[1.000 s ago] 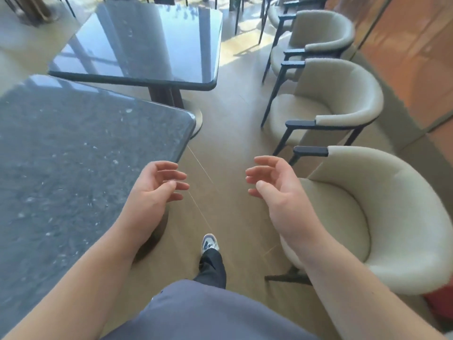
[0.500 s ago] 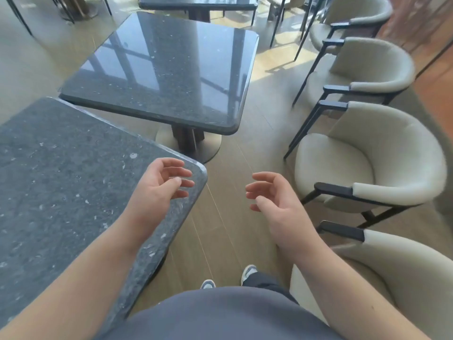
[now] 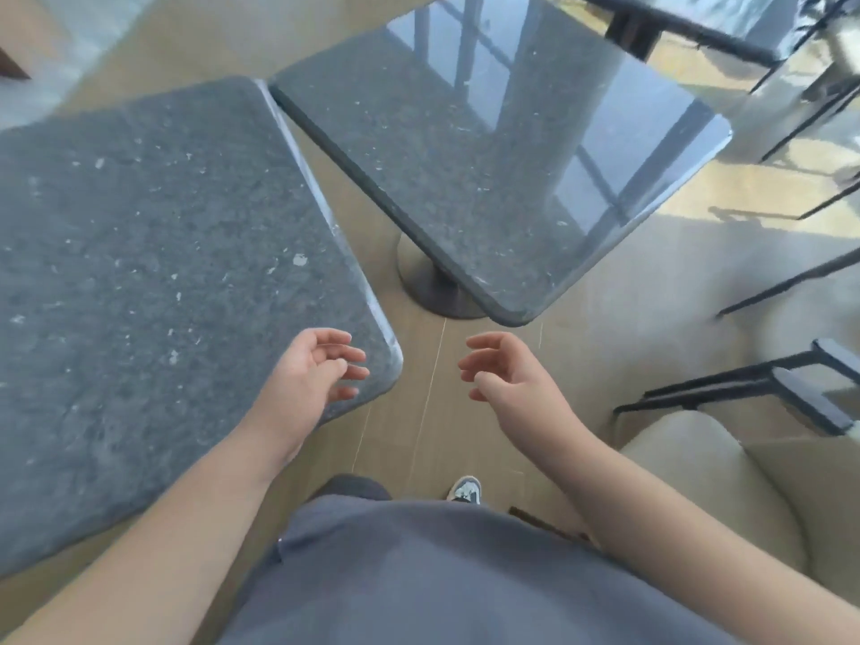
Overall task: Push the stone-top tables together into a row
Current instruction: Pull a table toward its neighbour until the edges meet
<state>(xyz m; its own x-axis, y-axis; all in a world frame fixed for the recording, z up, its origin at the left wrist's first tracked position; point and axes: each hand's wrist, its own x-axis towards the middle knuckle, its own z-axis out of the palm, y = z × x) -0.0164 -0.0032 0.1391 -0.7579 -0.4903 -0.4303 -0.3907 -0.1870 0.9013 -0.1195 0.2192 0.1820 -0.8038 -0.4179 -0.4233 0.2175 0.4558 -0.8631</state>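
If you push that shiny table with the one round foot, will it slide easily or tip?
Probably heavy: the shiny table has a thick stone top. On its single round foot it may rock if pushed high on a corner. The smooth floor should let it slide.

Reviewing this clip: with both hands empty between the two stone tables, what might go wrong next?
The near table and far table almost meet at one corner but splay apart, so a push may wedge them crooked. Fingers of the left hand or right hand might get pinched in the gap. The cream chair crowds the right side.
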